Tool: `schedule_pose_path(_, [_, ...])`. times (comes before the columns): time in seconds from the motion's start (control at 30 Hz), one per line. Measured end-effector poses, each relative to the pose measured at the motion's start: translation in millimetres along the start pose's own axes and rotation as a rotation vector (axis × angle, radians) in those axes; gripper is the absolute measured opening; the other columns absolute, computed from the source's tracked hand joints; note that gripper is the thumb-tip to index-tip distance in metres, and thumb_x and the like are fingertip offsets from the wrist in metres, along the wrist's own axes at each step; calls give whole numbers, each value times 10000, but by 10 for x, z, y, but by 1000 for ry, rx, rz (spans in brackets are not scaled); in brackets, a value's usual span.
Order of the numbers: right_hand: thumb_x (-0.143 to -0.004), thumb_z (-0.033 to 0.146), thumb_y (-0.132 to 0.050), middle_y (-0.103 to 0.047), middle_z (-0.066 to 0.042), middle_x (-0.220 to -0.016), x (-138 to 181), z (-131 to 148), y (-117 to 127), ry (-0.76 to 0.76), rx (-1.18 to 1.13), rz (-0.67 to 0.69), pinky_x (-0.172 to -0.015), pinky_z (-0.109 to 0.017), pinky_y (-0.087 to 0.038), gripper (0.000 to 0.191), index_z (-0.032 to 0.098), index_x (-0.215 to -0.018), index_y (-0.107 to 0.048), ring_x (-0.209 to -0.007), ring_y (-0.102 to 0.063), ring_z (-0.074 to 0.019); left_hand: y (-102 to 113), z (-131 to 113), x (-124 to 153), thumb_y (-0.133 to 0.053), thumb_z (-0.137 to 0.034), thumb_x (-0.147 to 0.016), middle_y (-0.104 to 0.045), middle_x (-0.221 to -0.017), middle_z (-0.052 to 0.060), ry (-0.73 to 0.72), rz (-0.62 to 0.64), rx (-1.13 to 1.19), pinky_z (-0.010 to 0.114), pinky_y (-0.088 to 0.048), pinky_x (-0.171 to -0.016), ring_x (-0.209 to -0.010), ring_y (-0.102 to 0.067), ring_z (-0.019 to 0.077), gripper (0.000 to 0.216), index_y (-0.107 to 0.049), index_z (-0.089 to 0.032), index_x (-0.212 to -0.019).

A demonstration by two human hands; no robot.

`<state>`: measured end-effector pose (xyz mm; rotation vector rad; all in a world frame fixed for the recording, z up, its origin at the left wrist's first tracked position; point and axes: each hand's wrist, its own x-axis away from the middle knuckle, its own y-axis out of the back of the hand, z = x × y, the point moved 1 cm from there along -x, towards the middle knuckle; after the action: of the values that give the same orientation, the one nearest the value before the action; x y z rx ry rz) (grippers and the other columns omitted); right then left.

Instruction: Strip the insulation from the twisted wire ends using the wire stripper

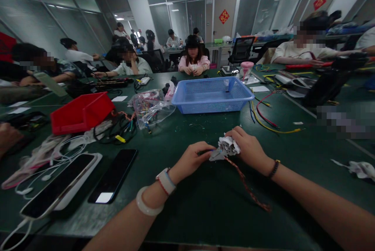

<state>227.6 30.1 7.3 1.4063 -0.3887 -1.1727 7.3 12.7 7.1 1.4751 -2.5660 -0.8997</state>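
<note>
My right hand (247,147) is closed around a small white crumpled bundle (227,146) just above the green table (205,196). A braided red-brown cord (247,188) hangs from the bundle and trails toward me across the table. My left hand (191,160) pinches the bundle's left end with its fingertips. A watch and a pale bangle sit on my left wrist, a dark bead bracelet on my right.
A blue mesh basket (211,95) stands beyond my hands, a red bin (80,112) and clear bags of wires (150,108) to the left. Two phones (88,180) and white cables lie at near left. Loose coloured wires (269,120) lie to the right. Other people sit around the table.
</note>
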Motion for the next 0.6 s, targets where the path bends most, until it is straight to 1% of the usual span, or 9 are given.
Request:
schedule_pose_path(0.07, [-823,159,-560,-577,-56,-974,3,-5,-4,-30,21,-8,-565,-252,-413,176,194,-995,-572,-691,-575,-145,-3,-14,10,-535,-212,-914,-674,-949,69,-107,-64,-129,319,-440,-819,-894,-569,188,191,-678,-166,-1032])
schedule_pose_path(0.13, [-831,204,-570,-578,-56,-971,9,-8,-6,-52,19,-8,-567,-262,-423,153,194,-983,-568,-691,-577,-152,-1,-32,26,-546,-166,-901,-691,-990,74,-186,-145,-277,362,-434,-853,-931,-550,207,209,-682,-187,-1059])
schedule_pose_path(0.2, [-831,215,-575,-583,-62,-988,17,-11,-11,-40,-7,-5,-606,-280,-455,163,195,-992,-559,-740,-593,-170,-1,-41,42,-534,-150,-905,-696,-1007,74,-202,-194,-399,371,-446,-824,-917,-541,211,246,-676,-208,-1098])
schedule_pose_path(0.23, [-829,202,-573,-587,-68,-1015,21,-13,-17,-22,-29,-3,-640,-292,-474,186,196,-1013,-552,-783,-603,-180,-4,-40,48,-523,-149,-911,-696,-1000,72,-189,-189,-424,359,-457,-798,-896,-549,205,260,-667,-210,-1119])
schedule_pose_path(0.3, [-827,174,-566,-587,-79,-1101,27,-19,-33,21,-81,6,-716,-320,-505,256,203,-1078,-531,-871,-617,-195,-15,-31,55,-503,-146,-922,-694,-973,67,-162,-144,-392,321,-479,-768,-868,-583,185,263,-655,-191,-1132])
schedule_pose_path(0.37, [-822,171,-574,-566,-87,-1200,30,-29,-56,44,-124,16,-771,-353,-523,344,218,-1155,-501,-944,-622,-208,-25,-20,57,-502,-143,-924,-695,-956,62,-136,-107,-332,296,-491,-775,-867,-617,172,241,-658,-165,-1106])
schedule_pose_path(0.43, [-814,179,-591,-540,-92,-1266,31,-42,-79,40,-146,20,-803,-388,-535,421,232,-1214,-473,-1002,-619,-227,-28,-14,55,-513,-140,-918,-696,-963,67,-108,-108,-303,294,-496,-795,-879,-634,173,223,-662,-148,-1084])
schedule_pose_path(0.5, [-809,166,-591,-523,-93,-1299,33,-56,-97,33,-159,24,-831,-415,-536,469,240,-1251,-453,-1051,-608,-240,-24,-13,52,-521,-128,-910,-699,-961,69,-87,-119,-287,297,-500,-804,-881,-641,175,214,-669,-145,-1064])
schedule_pose_path(0.6, [-811,126,-565,-518,-92,-1307,38,-68,-111,43,-175,34,-873,-426,-526,477,239,-1260,-448,-1086,-596,-236,-18,-15,50,-522,-105,-897,-705,-957,62,-73,-119,-262,299,-507,-810,-886,-648,174,214,-680,-156,-1032])
